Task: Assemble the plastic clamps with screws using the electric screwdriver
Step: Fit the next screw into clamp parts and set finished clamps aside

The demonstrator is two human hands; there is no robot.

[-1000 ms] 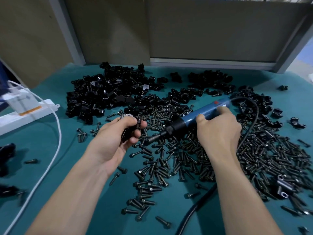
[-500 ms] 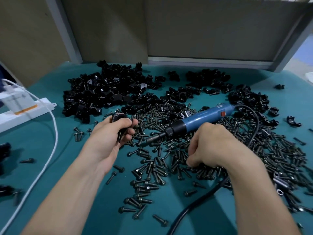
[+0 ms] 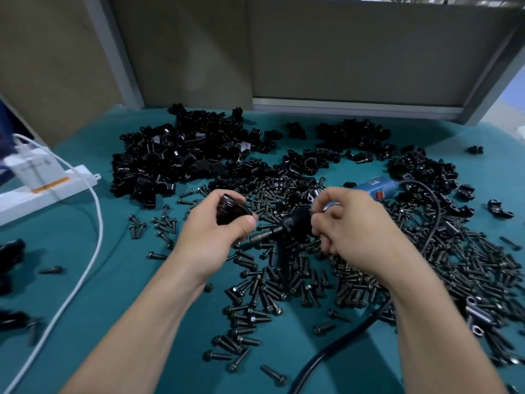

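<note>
**Clamp up in the left hand, screwdriver down on the screws**

The left hand [image 3: 210, 237] grips a black plastic clamp [image 3: 227, 210]. Its fingers [image 3: 247, 223] curl round the lower part, and the top of the clamp pokes out above the thumb. The right hand [image 3: 352, 234] hovers just beside it with fingers bunched and tips drawn together. Whether they pinch anything, I cannot tell.

The blue electric screwdriver [image 3: 377, 185] lies behind that hand on the heap of black flanged screws [image 3: 284, 280]. Its dark nose points at the left hand, and its black cable [image 3: 335, 354] loops toward the near edge of the teal counter [image 3: 113, 280]. A big pile of loose black clamps [image 3: 176, 157] sits further back.
</note>
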